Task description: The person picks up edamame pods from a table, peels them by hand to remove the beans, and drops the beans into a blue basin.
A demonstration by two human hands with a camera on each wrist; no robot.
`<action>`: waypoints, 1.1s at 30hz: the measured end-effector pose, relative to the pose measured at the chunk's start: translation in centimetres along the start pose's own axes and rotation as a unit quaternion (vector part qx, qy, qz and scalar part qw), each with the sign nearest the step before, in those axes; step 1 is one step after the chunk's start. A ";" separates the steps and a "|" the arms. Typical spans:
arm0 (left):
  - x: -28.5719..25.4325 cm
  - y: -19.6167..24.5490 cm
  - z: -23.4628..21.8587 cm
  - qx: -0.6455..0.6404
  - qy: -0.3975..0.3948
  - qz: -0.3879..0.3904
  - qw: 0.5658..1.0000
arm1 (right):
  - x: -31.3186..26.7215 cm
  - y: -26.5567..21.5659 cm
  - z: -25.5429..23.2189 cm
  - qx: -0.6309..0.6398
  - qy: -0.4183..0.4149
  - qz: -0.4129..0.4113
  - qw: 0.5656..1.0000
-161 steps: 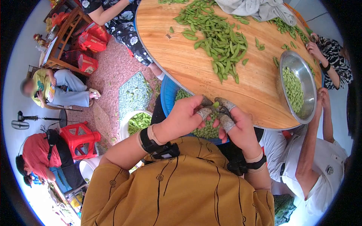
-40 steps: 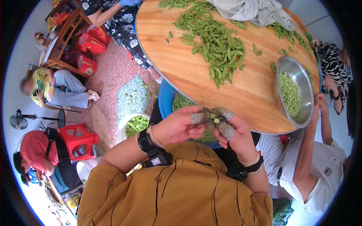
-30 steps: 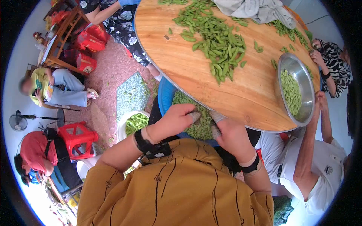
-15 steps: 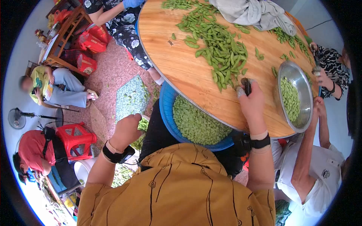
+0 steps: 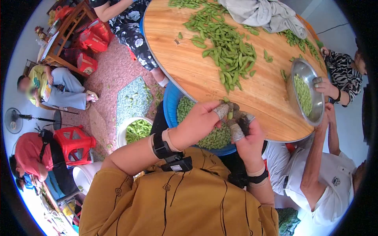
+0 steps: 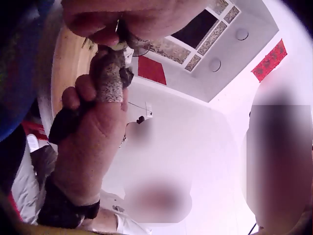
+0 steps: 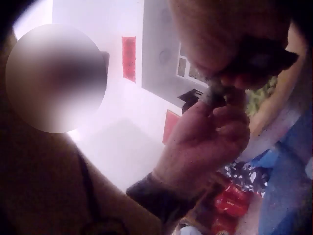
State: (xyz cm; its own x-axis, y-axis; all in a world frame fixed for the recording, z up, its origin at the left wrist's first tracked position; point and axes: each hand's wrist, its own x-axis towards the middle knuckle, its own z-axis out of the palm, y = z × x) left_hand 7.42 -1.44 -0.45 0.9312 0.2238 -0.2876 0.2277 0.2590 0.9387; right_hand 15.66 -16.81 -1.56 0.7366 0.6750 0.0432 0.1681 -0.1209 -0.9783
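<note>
My left hand (image 5: 199,124) and right hand (image 5: 251,139) meet over the blue basin (image 5: 170,106), just off the table's near edge. Thumb and fingers of both, wrapped in grey, worn-looking tape, pinch a green soybean pod (image 5: 230,115) between them. Most of the pod is covered by the fingertips. Shelled green beans (image 5: 214,137) fill the basin below. In the left wrist view the right hand (image 6: 95,132) shows with its fingers curled in. The right wrist view is dim, with the left hand (image 7: 208,132) reaching up to the right.
On the round wooden table (image 5: 181,63) lies a pile of unshelled pods (image 5: 232,59). A steel bowl (image 5: 291,88) of beans stands at its right edge, other people's hands around it. A grey cloth (image 5: 264,13) lies at the back. A white bucket (image 5: 122,133) of empty pods stands left.
Half a second ago my left hand was over the white bucket and my right hand by the pod pile. Both have come together over the basin with a pod. Another person's hand has reached the bowl.
</note>
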 end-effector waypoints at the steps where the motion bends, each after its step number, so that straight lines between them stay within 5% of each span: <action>1: -0.1 0.0 0.1 -0.021 0.023 0.010 0.999 | -0.1 -0.3 0.2 -0.033 -0.001 0.018 0.999; 5: -0.7 0.4 -0.7 0.007 0.054 0.070 0.996 | 0.3 -1.3 0.1 -0.013 -0.047 0.051 0.998; 8: -0.9 -0.4 -1.7 0.166 0.062 0.133 0.975 | 0.5 -1.6 -0.6 -0.058 -0.067 0.006 0.996; 11: -0.9 -1.4 -2.0 0.166 0.057 0.166 0.970 | 0.9 -2.5 -0.9 -0.087 -0.129 -0.019 0.988; 13: -1.2 -1.3 -2.2 0.199 0.036 0.155 0.967 | 0.9 -3.4 -0.8 -0.048 -0.163 0.086 0.982; 16: -1.4 -1.1 -1.9 0.252 0.024 0.155 0.955 | 0.9 -1.7 -0.6 -0.030 -0.146 0.004 0.989; 18: -1.4 -1.0 -1.8 0.275 0.031 0.165 0.947 | 0.9 -1.8 -0.7 -0.007 -0.149 0.030 0.988; 21: -1.5 -1.0 -1.6 0.351 0.054 0.231 0.906 | 1.0 -2.2 -1.0 0.026 -0.163 0.087 0.982; 23: -1.8 -0.7 -1.3 0.485 0.090 0.308 0.813 | 1.3 -2.2 -1.2 0.037 -0.171 0.116 0.978; 27: -1.5 -0.9 -1.6 0.502 0.066 0.337 0.794 | 1.5 -2.0 -1.5 0.159 -0.199 0.194 0.947; 29: -0.9 -2.4 -1.7 0.136 -0.025 0.210 0.968 | 1.4 -2.4 -1.2 0.219 -0.188 0.228 0.930; 30: -1.1 -2.3 -1.6 0.136 -0.025 0.209 0.968 | 1.2 -3.1 -1.2 0.267 -0.175 0.266 0.910; 31: -1.4 -1.9 -1.5 -0.109 -0.068 0.056 0.990 | 1.1 -3.4 -1.2 0.314 -0.161 0.303 0.885; 32: -1.6 -1.7 -1.5 -0.345 -0.106 -0.101 0.927 | 0.9 -3.1 -1.2 0.314 -0.161 0.303 0.885; 33: -1.5 -1.9 -1.7 -0.345 -0.106 -0.101 0.927 | 0.6 -2.5 -1.2 0.236 -0.192 0.226 0.925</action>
State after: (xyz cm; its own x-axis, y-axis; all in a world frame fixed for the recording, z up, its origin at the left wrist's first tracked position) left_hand 5.06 -0.65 -2.17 0.9410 -0.0653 -0.3322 0.2355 0.8311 0.5038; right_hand 16.47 -16.96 1.12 0.3596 0.8525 -0.3794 -0.4717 -0.1848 -0.8622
